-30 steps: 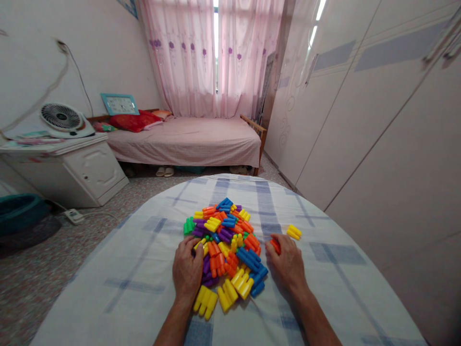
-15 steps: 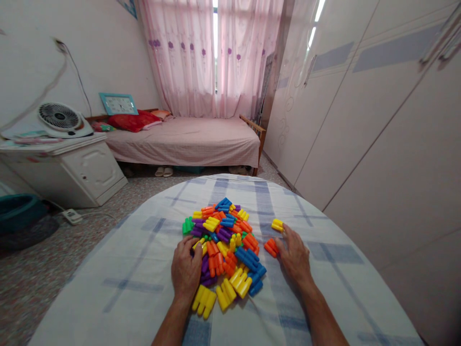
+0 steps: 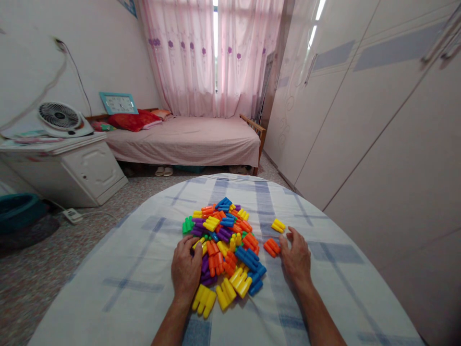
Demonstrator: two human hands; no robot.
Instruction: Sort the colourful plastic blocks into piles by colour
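Note:
A heap of plastic building blocks (image 3: 216,259) in yellow, orange, blue, purple and green lies mid-table, each made of joined round-ended tubes. My left hand (image 3: 186,266) rests against the heap's left side, its thumb and forefinger apart beside a yellow block (image 3: 202,247); its other fingertips are partly hidden. To the right of the heap, my right hand (image 3: 297,254) is open with nothing in it. Its thumb is close beside an orange block (image 3: 272,247). Just beyond its fingertips lies a separate yellow block (image 3: 278,226).
A checked cloth covers the rounded table (image 3: 144,250). Beyond its far edge stands a bed (image 3: 187,139). White wardrobes (image 3: 396,144) line the right side. On the left, a low cabinet (image 3: 97,175) carries a fan (image 3: 61,117).
My right hand has drawn back slightly to the right, and its fingertips have come away from the yellow block. My left hand has stayed in place.

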